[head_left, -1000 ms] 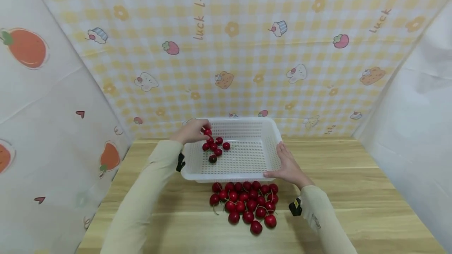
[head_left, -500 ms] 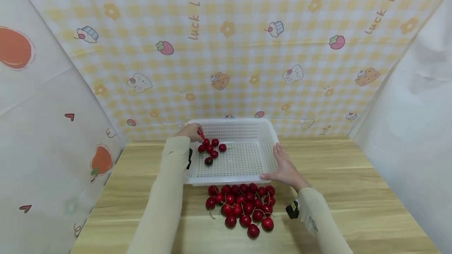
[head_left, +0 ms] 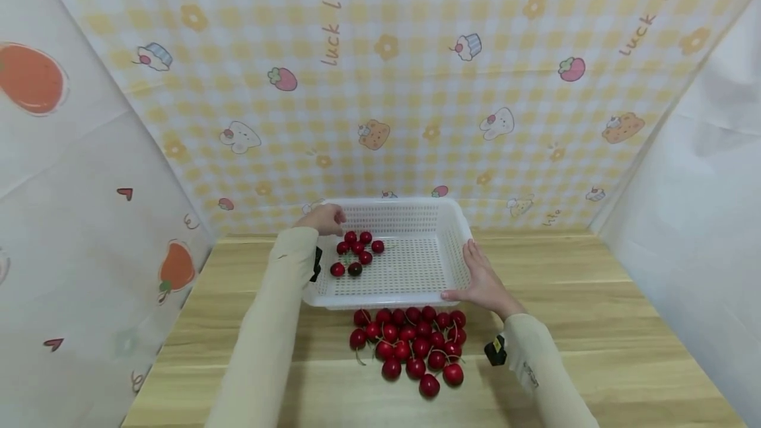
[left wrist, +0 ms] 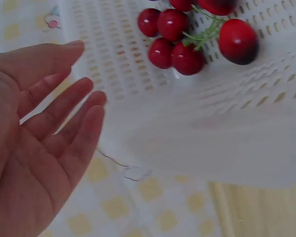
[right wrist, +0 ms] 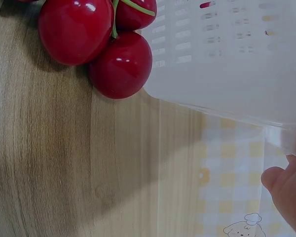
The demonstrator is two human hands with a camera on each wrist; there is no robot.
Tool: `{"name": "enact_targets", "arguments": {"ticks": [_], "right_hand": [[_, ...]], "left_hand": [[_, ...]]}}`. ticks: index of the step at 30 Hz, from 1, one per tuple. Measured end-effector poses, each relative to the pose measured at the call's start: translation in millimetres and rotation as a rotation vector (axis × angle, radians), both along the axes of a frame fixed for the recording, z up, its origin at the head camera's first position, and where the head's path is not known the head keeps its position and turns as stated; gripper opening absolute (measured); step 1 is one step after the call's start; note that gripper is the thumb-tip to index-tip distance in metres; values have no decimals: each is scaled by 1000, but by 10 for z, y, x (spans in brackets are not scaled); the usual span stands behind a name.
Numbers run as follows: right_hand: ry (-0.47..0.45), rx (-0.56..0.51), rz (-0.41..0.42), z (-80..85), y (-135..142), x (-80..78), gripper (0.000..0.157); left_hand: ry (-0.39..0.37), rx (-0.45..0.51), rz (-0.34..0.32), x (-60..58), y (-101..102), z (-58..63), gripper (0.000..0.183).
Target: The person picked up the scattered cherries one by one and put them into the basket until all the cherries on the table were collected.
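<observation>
A white plastic basket (head_left: 386, 299) with slotted walls stands at the back of the table. Several red cherries (head_left: 357, 248) lie in its left part, one of them very dark (head_left: 355, 269). My left hand (head_left: 324, 219) hovers at the basket's back left corner, fingers loosely bent and holding nothing. The left wrist view shows that hand (left wrist: 49, 118) beside the wall, with a gap between thumb and fingers. At the basket's front right corner, my right hand (head_left: 484, 283) rests with its thumb at the front rim and its straight fingers along the right side.
A pile of red cherries (head_left: 407, 333), some with green stems, lies on the wooden table (head_left: 594, 322) right in front of the basket. Behind the basket hangs a yellow checked cloth (head_left: 428, 84). White cloth (head_left: 713, 183) closes off the right side.
My left hand has let go of a cherry, and one now lies at the basket's front left, beside the dark one. The right hand has stayed at its corner.
</observation>
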State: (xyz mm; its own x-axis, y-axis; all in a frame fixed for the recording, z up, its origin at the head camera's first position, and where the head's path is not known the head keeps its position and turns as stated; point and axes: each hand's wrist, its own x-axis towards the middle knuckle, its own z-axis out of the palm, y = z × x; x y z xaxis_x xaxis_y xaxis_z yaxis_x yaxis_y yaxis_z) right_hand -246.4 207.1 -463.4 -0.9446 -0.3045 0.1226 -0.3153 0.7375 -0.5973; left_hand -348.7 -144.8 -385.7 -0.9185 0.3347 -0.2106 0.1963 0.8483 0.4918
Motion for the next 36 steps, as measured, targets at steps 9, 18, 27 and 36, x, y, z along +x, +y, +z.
{"name": "enact_targets", "arguments": {"ticks": [9, 18, 27, 36], "right_hand": [[6, -5, -2, -11, -3, -25, 120], [-7, 1, 1, -6, -4, -22, 120], [-19, 8, 3, -30, -1, -28, 121], [-7, -1, 6, -5, -2, 5, 121]], "left_hand": [[124, -126, -152, 244, 154, 420, 31], [342, -82, -417, 812, 345, 663, 26], [404, -65, -545, 1407, 398, 454, 25], [230, -47, -518, 1727, 362, -83, 21]]}}
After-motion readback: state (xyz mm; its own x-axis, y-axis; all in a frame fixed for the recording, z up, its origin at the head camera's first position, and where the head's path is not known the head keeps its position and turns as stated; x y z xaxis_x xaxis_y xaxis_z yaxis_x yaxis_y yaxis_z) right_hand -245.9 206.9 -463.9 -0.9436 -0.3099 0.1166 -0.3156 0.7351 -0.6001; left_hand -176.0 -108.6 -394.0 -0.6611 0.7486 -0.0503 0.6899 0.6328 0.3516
